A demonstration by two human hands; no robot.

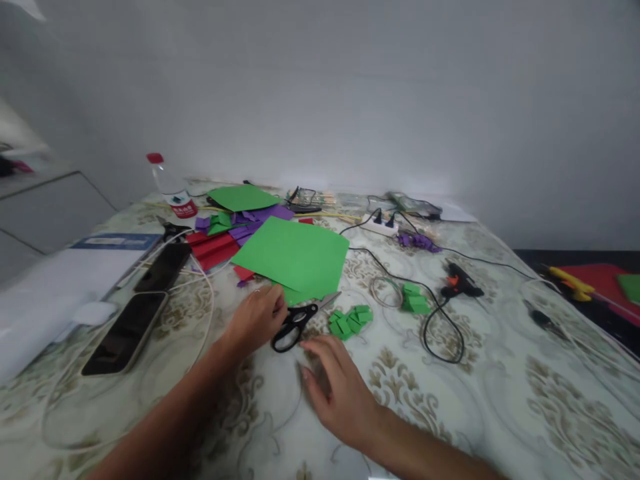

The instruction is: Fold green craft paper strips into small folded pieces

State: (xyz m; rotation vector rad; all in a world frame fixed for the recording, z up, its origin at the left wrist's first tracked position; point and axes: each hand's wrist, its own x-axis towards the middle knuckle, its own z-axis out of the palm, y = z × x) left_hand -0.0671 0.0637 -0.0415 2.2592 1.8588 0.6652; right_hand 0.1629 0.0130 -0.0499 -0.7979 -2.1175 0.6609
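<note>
My left hand (257,317) is closed, its curled fingers at the near edge of a green paper sheet (295,253) and against the scissors' upper handle loop. What its fingers hold, if anything, is hidden. The black-handled scissors (295,321) lie on the tablecloth with their blades pointing right, partly over the sheet's near corner. Just below them rests my right hand (343,393), thumb and fingers apart, with nothing in it. Several small folded green paper pieces (351,322) sit close together to the right of the blades.
A stack of green pieces (415,300), a wire ring (386,292) and a glue gun (460,281) with a looped cord lie right. Two phones (127,333) and white cables are left. Behind are red paper (213,250), a bottle (175,190) and a power strip (380,227).
</note>
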